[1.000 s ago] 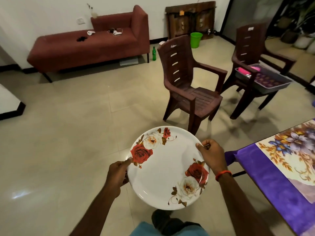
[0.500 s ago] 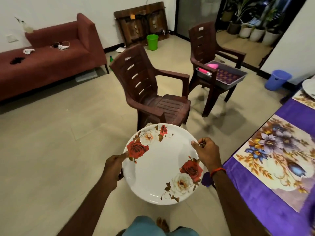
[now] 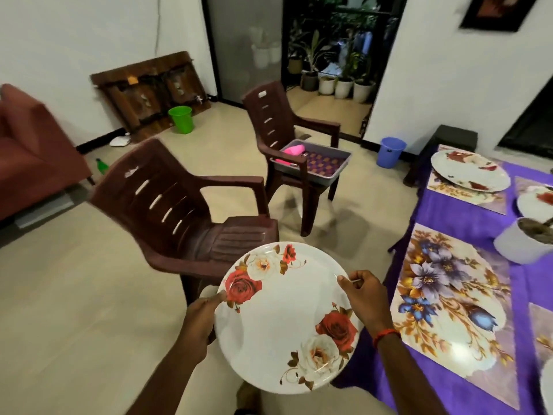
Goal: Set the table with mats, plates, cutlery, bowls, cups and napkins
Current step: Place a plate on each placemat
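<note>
I see rose plate (image 3: 287, 319): big, round, white, with red and white roses in two bunches near rim. Face up in air, a bit tilted, just beside table (image 3: 460, 215). Left hand (image 3: 199, 317) holds left edge, right hand (image 3: 363, 298) holds right edge, thumbs on top. Near mat (image 3: 449, 310) with blue and purple flowers lies flat on table, nothing on it. Far mat (image 3: 466, 195) has far plate (image 3: 469, 170) lying on it, same rose kind.
</note>
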